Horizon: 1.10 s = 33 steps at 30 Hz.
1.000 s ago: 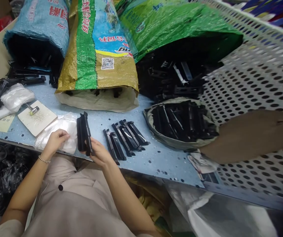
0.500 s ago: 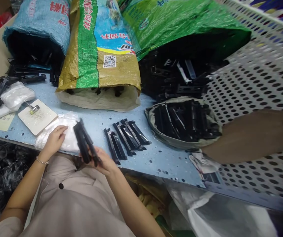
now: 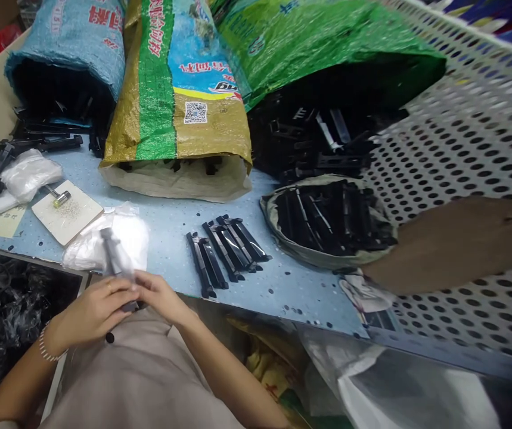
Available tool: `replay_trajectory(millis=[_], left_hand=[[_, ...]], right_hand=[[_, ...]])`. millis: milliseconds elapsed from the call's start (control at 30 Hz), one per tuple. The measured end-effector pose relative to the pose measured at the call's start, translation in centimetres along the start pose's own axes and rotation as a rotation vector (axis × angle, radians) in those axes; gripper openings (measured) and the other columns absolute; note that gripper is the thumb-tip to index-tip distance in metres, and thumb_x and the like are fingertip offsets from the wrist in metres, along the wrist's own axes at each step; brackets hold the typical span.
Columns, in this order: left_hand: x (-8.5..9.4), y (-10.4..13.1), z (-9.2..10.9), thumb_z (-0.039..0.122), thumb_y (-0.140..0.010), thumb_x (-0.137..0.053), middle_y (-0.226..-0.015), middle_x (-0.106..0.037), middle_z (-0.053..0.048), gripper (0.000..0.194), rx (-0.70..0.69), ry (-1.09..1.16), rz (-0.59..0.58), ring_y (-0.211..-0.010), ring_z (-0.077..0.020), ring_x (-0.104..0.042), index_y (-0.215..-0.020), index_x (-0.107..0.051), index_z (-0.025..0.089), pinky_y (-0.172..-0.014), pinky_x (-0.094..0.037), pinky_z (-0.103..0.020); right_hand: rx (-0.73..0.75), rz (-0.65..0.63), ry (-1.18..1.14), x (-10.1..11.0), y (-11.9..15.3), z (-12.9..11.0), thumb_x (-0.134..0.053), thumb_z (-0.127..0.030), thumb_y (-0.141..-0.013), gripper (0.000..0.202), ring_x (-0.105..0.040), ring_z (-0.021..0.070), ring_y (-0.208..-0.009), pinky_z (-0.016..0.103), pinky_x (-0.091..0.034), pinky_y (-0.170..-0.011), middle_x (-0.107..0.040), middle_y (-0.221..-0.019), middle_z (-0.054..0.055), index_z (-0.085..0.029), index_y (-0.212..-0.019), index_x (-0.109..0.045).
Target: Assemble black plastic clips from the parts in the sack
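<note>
Where the pale blue speckled table [image 3: 166,223] meets the white perforated metal panel [image 3: 470,155] on the right: three big woven plastic sacks lying on their sides, mouths toward the near edge. Green sack [image 3: 309,42] at the right, spilling long black plastic parts; yellow-and-green printed sack [image 3: 175,113] in the middle; light blue sack [image 3: 65,36] at the left, more black parts at its mouth. Just before the green sack, a round grey-rimmed bag [image 3: 327,223] full of black plastic strips. Left of that, a row of black plastic bars [image 3: 224,250] laid side by side on the table, well apart from both hands. Nearer the left edge, a crumpled clear plastic bag [image 3: 117,238], a beige square card [image 3: 67,211] with a small metal piece on it, and a second white plastic bundle [image 3: 30,173]. At the near edge, above the beige-clothed lap: left hand [image 3: 92,310] and right hand [image 3: 160,298] both closed around the lower end of one long black plastic bar [image 3: 112,256], blurred, tilted up and leftward across the clear bag. Beaded bracelet [image 3: 43,351] on the left wrist.
</note>
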<state>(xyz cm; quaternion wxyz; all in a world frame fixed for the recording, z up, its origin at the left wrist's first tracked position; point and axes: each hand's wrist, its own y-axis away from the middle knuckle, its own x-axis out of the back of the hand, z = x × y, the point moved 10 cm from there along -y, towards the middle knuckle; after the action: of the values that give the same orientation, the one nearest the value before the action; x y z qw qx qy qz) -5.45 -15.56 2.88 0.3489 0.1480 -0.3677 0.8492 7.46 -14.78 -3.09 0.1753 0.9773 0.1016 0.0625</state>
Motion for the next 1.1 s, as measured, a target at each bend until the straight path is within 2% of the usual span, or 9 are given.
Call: replay_trajectory(millis=[67, 167, 300, 400, 500, 633, 733, 800, 1100], left_hand=[[3.0, 3.2, -0.2, 0.015, -0.093, -0.053, -0.124, -0.061, -0.008, 0.041, 0.072, -0.062, -0.007, -0.117, -0.017, -0.059, -0.133, -0.056, 0.024, -0.102, -0.048, -0.027], [5.7, 9.1, -5.2, 0.023, -0.094, -0.054, -0.117, -0.065, -0.005, 0.027, 0.35, -0.112, -0.075, -0.107, -0.016, -0.064, -0.118, -0.066, 0.025, -0.093, -0.05, -0.022], [1.8, 16.4, -17.0, 0.024, -0.089, -0.052, -0.106, -0.07, -0.012, 0.026, 0.789, -0.177, -0.276, -0.1, -0.0252, -0.067, -0.103, -0.073, 0.016, -0.092, -0.05, -0.035], [-2.1, 18.9, -23.0, 0.009, -0.078, -0.049, -0.1, -0.07, -0.017, 0.026, 1.035, -0.25, -0.339, -0.098, -0.0319, -0.068, -0.089, -0.073, 0.011, -0.093, -0.048, -0.044], [-4.4, 15.7, -22.0, 0.017, -0.083, -0.054, -0.101, -0.071, -0.013, 0.019, 0.966, -0.081, -0.29, -0.099, -0.0283, -0.067, -0.09, -0.071, 0.015, -0.093, -0.049, -0.039], [-4.6, 4.3, -14.0, 0.038, -0.092, -0.056, -0.093, -0.067, -0.008, 0.024, 0.613, 0.457, -0.021, -0.085, -0.0199, -0.065, -0.1, -0.066, 0.017, -0.079, -0.053, -0.032], [-2.5, -3.7, -10.9, 0.03, -0.09, -0.059, -0.099, -0.06, -0.011, 0.016, 0.441, 0.149, 0.313, -0.089, -0.02, -0.06, -0.093, -0.061, 0.015, -0.082, -0.051, -0.034], [-3.3, -6.9, -11.1, 0.025, -0.085, -0.066, -0.101, -0.057, -0.015, 0.015, 0.468, -0.135, 0.321, -0.093, -0.0252, -0.058, -0.088, -0.06, 0.012, -0.082, -0.049, -0.039], [-2.2, -4.8, -16.9, 0.024, -0.075, -0.073, -0.085, -0.059, -0.005, 0.012, 0.567, 0.463, 0.469, -0.081, -0.0162, -0.059, -0.071, -0.066, 0.014, -0.076, -0.047, -0.028]], right_hand=[[-0.038, -0.078, -0.005, -0.6, 1.2, -0.6, -0.065, -0.042, -0.088, 0.045, -0.064, 0.0209, -0.101, 0.038, -0.051, -0.091, -0.066, -0.114, 0.009, -0.018, -0.125, -0.063], [0.013, 0.209, 0.24, 5.4, 3.1, -2.3, -0.058, -0.045, -0.092, 0.046, -0.064, 0.0229, -0.101, 0.04, -0.052, -0.089, -0.064, -0.12, 0.012, -0.018, -0.128, -0.061], [0.033, 0.702, 0.969, 15.0, 7.3, -4.8, -0.051, -0.039, -0.093, 0.042, -0.057, 0.0298, -0.106, 0.047, -0.046, -0.094, -0.06, -0.116, 0.018, -0.012, -0.122, -0.062], [-0.22, 0.789, 1.358, 18.6, 9.4, -3.4, -0.049, -0.033, -0.093, 0.043, -0.054, 0.0346, -0.108, 0.048, -0.043, -0.091, -0.057, -0.117, 0.022, -0.008, -0.126, -0.059], [-0.427, 0.708, 1.393, 19.9, 10.5, -0.8, -0.047, -0.031, -0.094, 0.044, -0.058, 0.0323, -0.102, 0.042, -0.044, -0.085, -0.058, -0.118, 0.022, -0.008, -0.131, -0.054], [-0.37, 0.696, 1.227, 19.6, 9.9, 0.0, -0.048, -0.031, -0.091, 0.037, -0.06, 0.0294, -0.099, 0.039, -0.043, -0.084, -0.061, -0.111, 0.019, -0.009, -0.118, -0.06], [-0.173, 0.613, 0.785, 17.8, 7.6, 0.2, -0.053, -0.038, -0.087, 0.036, -0.059, 0.0251, -0.095, 0.036, -0.044, -0.084, -0.064, -0.101, 0.012, -0.012, -0.11, -0.063], [-0.077, 0.522, 0.462, 15.8, 6.0, 0.3, -0.058, -0.043, -0.084, 0.041, -0.058, 0.0218, -0.09, 0.033, -0.046, -0.08, -0.064, -0.097, 0.009, -0.013, -0.112, -0.062], [-0.094, 0.356, -0.323, 8.7, 0.9, 0.5, -0.081, -0.039, -0.069, 0.032, -0.054, 0.0136, -0.066, 0.024, -0.041, -0.057, -0.063, -0.08, 0.004, -0.016, -0.089, -0.069]])
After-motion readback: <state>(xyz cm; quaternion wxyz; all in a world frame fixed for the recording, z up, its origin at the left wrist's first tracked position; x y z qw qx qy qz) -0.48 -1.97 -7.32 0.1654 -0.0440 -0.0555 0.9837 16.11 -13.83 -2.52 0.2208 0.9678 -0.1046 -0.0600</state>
